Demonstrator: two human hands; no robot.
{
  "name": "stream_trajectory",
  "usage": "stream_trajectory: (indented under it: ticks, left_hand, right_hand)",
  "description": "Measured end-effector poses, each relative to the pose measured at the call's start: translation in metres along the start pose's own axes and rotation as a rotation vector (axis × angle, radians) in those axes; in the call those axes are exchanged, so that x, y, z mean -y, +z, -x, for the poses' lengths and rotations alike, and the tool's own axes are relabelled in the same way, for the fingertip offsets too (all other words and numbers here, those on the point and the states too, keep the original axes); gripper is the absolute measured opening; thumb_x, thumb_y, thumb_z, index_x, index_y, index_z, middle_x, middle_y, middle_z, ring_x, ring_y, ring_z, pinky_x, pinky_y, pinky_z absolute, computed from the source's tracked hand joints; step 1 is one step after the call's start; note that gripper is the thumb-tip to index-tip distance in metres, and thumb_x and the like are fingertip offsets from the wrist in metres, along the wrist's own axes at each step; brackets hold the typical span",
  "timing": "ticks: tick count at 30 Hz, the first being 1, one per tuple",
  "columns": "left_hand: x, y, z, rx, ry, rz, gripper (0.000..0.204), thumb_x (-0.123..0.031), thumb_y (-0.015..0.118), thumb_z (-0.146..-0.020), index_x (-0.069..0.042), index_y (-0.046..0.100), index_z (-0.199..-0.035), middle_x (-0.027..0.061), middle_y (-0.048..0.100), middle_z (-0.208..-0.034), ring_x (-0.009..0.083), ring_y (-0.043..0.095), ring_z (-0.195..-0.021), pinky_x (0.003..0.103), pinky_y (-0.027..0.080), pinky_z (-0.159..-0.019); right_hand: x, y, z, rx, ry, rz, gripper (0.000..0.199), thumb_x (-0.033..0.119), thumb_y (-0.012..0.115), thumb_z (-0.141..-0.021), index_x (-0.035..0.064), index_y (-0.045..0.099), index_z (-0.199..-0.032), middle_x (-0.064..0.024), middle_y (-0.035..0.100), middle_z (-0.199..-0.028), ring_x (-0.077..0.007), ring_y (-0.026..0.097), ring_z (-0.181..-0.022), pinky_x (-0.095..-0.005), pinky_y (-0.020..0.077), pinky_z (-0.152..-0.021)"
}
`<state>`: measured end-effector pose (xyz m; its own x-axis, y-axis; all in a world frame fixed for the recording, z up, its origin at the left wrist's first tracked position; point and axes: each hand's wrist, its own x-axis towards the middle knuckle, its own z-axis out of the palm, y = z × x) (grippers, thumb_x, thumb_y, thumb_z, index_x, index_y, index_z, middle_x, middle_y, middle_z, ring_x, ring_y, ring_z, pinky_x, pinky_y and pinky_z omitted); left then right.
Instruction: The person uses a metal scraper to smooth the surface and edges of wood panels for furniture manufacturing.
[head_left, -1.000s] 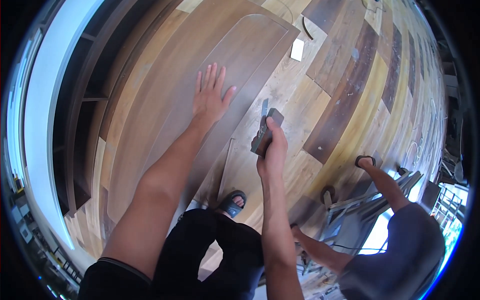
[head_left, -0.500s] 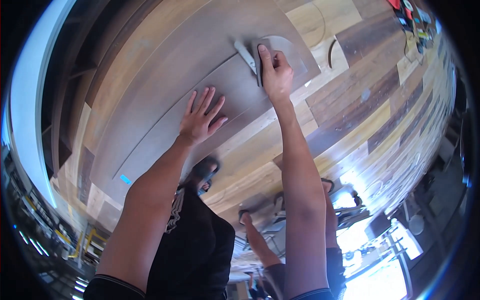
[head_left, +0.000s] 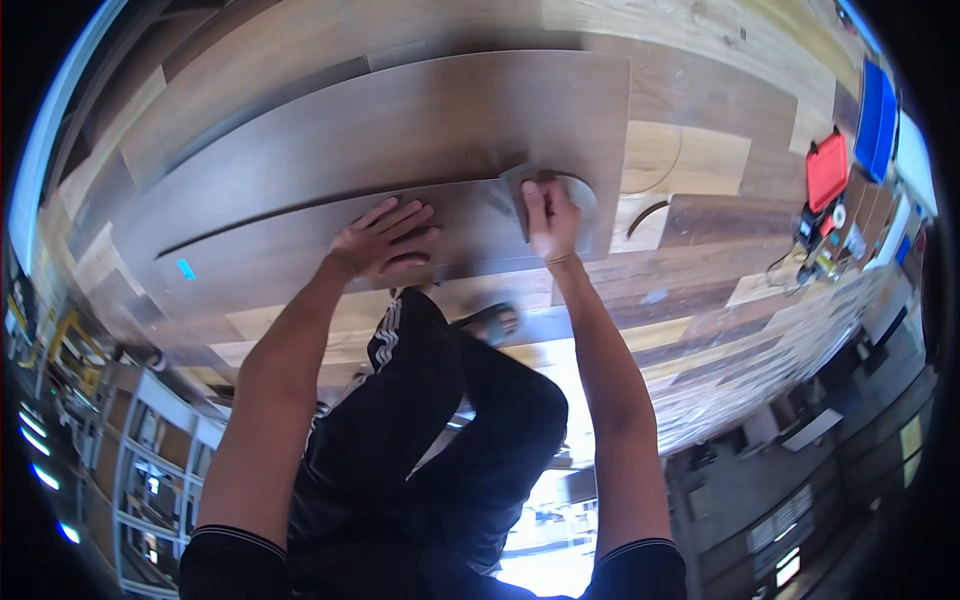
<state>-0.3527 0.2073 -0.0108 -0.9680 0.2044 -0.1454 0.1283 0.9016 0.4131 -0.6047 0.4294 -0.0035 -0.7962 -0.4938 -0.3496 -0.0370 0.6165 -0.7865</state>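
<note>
A thin brown rectangular sheet (head_left: 450, 120) lies on the wood-plank floor. A narrower strip with a rounded right end (head_left: 290, 230) rests over its near part, and a dark line runs along the strip's far edge. My left hand (head_left: 388, 238) lies flat on the strip with its fingers spread. At the rounded end, my right hand (head_left: 552, 215) is closed, thumb on top, on a flat grey-brown piece (head_left: 514, 200). Its lower part and exact kind are blurred and partly hidden by the fingers. A small blue sticker (head_left: 186, 268) marks the strip's left end.
A dark curved sliver (head_left: 648, 218) lies on the plank floor (head_left: 730, 235) right of the sheet. Farther right are a red case (head_left: 827, 170), a roll of tape (head_left: 838, 216) and a blue bin (head_left: 877, 120). My bent legs (head_left: 430, 420) are close below the sheet.
The view has swung, so the sheet appears more level and the red case shows more fully. The piece in my right hand is turned flatter; my left hand remains on the strip.
</note>
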Motion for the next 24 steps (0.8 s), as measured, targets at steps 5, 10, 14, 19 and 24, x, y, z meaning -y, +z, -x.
stream_trajectory:
  ticks: [5, 10, 14, 19, 24]
  left_hand:
    - [0.0, 0.0, -0.001, 0.028, -0.021, 0.05, 0.055, -0.061, 0.061, -0.094, -0.034, 0.062, -0.142, -0.0022, 0.047, -0.16, 0.0179, 0.038, -0.151, 0.042, 0.022, -0.129]
    - [-0.01, 0.005, -0.002, -0.052, -0.102, 0.059, 0.057, -0.058, 0.068, -0.09, -0.033, 0.063, -0.141, 0.0005, 0.045, -0.162, 0.0227, 0.039, -0.151, 0.047, 0.023, -0.128]
    - [-0.076, 0.01, -0.06, -0.183, -0.402, 0.065, 0.059, -0.055, 0.071, -0.089, -0.032, 0.063, -0.143, 0.0068, 0.043, -0.163, 0.0334, 0.036, -0.153, 0.054, 0.022, -0.128]
    - [-0.12, 0.029, -0.129, -0.281, -0.583, -0.014, 0.058, -0.059, 0.063, -0.093, -0.034, 0.06, -0.145, 0.01, 0.044, -0.162, 0.0402, 0.038, -0.15, 0.058, 0.027, -0.123]
    - [-0.126, 0.037, -0.129, -0.346, -0.571, -0.078, 0.058, -0.061, 0.061, -0.094, -0.037, 0.058, -0.147, 0.0051, 0.042, -0.164, 0.0348, 0.035, -0.152, 0.055, 0.025, -0.126]
  right_hand:
    - [-0.01, -0.011, -0.007, 0.171, -0.224, 0.051, 0.027, 0.029, 0.073, -0.098, 0.0048, 0.065, -0.089, -0.0155, 0.067, -0.067, -0.0321, 0.068, -0.056, -0.0411, 0.0517, -0.053]
    - [-0.007, -0.017, -0.007, 0.247, -0.267, -0.054, 0.023, 0.023, 0.069, -0.101, 0.0031, 0.064, -0.091, -0.0142, 0.064, -0.067, -0.0284, 0.063, -0.054, -0.0371, 0.0493, -0.053]
    - [-0.015, -0.039, -0.021, 0.223, -0.355, -0.105, 0.024, 0.022, 0.068, -0.102, 0.0024, 0.064, -0.091, -0.0141, 0.064, -0.067, -0.0241, 0.063, -0.054, -0.0349, 0.0482, -0.052]
    - [-0.038, -0.069, -0.046, 0.143, -0.317, -0.159, 0.024, 0.023, 0.071, -0.1, 0.0039, 0.062, -0.089, -0.015, 0.066, -0.068, -0.0323, 0.065, -0.054, -0.0388, 0.05, -0.051]
    - [-0.041, -0.077, -0.044, 0.243, -0.356, -0.096, 0.019, 0.022, 0.067, -0.103, 0.0042, 0.064, -0.096, -0.0148, 0.07, -0.076, -0.0256, 0.069, -0.062, -0.0363, 0.0532, -0.06]
